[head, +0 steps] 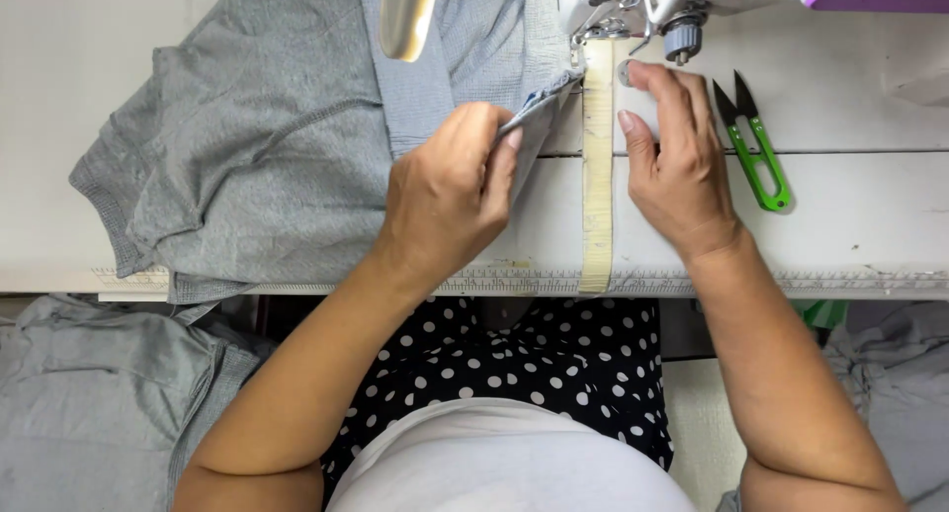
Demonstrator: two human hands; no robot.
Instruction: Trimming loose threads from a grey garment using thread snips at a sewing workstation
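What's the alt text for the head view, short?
Seen from above, a person's left hand pinches the folded edge of a grey knit garment on a white sewing table, while the right hand rests flat beside a beige tape strip near the white sewing machine head. Green-handled thread snips lie right of it.

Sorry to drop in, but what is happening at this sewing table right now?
A person sits at a white table with a sewing machine. Their left hand pinches the edge of a grey knit garment and leads it toward the needle area. Their right hand rests flat on the table beside a yellowish tape strip. Green thread snips lie untouched to the right.
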